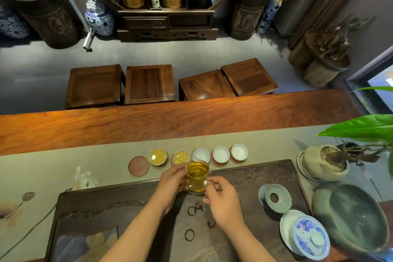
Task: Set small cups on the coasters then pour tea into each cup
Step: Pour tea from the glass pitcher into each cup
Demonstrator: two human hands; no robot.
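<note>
A row of round reddish coasters runs along the grey table runner. The leftmost coaster [138, 165] is bare. Beside it a small white cup [158, 157] holds yellow tea, and so does the second cup [181, 157]. Three white cups [201, 155] [221, 154] [239, 152] to the right look empty. A glass pitcher of golden tea [197, 175] is held just in front of the second and third cups, above the dark tea tray. My left hand [172, 182] wraps its left side. My right hand [222, 195] pinches its handle on the right.
The dark carved tea tray [265, 174] carries ring marks, a celadon lid [277, 198] and a blue-and-white gaiwan [306, 236]. A large green bowl [353, 217] and a potted plant [325, 161] stand at right. Wooden stools [150, 83] line the table's far side.
</note>
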